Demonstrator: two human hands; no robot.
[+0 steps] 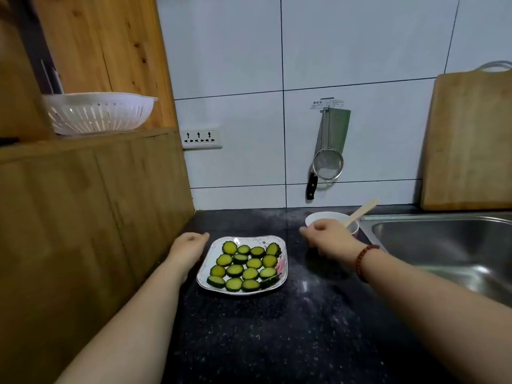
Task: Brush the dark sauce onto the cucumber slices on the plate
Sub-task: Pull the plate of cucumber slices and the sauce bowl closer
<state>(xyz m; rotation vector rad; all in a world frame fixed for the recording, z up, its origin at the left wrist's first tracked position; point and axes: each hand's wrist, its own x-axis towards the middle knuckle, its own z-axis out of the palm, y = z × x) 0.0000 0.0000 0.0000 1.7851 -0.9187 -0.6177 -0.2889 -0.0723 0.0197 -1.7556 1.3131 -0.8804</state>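
Note:
A white square plate (206, 277) with a floral rim sits on the dark speckled counter and holds several cucumber slices (243, 266) in rows. My left hand (191, 245) rests at the plate's left edge with its fingers loosely curled, holding nothing. Right of the plate stands a white bowl (327, 217) with a pale wooden brush handle (360, 212) leaning out of it. My right hand (329, 235) hovers in front of the bowl, fingers loosely curled and empty; it covers the bowl's front. The sauce inside is hidden.
A steel sink (443, 245) lies to the right. A wooden cutting board (468, 139) leans on the tiled wall. A cleaver, a strainer (328, 163) and a knife hang on the wall. Left is a wooden cabinet with a white colander (98, 112).

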